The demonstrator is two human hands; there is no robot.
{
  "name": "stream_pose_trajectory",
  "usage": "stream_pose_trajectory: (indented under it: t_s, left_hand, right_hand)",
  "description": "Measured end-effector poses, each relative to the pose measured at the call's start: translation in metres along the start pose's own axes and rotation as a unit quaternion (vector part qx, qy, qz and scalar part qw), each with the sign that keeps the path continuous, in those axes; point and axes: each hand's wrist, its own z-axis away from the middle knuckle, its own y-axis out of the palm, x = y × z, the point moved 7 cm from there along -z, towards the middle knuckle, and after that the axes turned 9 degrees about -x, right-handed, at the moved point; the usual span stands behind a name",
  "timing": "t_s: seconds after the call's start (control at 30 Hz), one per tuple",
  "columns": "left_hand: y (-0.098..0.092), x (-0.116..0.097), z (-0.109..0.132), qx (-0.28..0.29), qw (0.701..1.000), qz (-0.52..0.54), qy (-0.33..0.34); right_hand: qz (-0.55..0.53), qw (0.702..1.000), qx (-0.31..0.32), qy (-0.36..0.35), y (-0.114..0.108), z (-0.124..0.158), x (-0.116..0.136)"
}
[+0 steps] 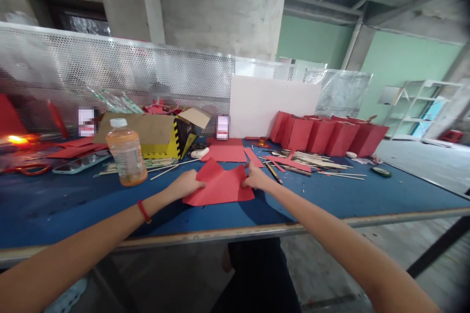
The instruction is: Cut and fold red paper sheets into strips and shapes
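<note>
A red paper sheet, partly folded, lies on the blue table in front of me. My left hand rests on its left edge with the fingers curled against the paper. My right hand pinches the sheet's right upper corner. A red band sits on my left wrist.
A bottle of orange drink stands left of the sheet. A cardboard box with yellow-black tape is behind it. Flat red sheets, wooden sticks, a row of red paper bags and a white board lie beyond. A phone and scissors lie far left.
</note>
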Motion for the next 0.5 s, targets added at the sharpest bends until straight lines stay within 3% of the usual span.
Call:
stream_pose_trajectory:
  t_s: [0.17, 0.4, 0.5]
  left_hand:
    - [0.002, -0.007, 0.007, 0.023, 0.980, -0.197, 0.027]
    - [0.013, -0.007, 0.017, 0.073, 0.946, -0.312, 0.048]
    - [0.007, -0.012, 0.011, 0.015, 0.939, -0.324, 0.114]
  right_hand:
    - [0.128, 0.985, -0.041, -0.106, -0.016, 0.006, 0.013]
    - [0.177, 0.951, 0.020, -0.254, -0.004, 0.014, 0.008]
    - [0.211, 0.930, 0.012, -0.301, -0.003, 0.012, 0.007]
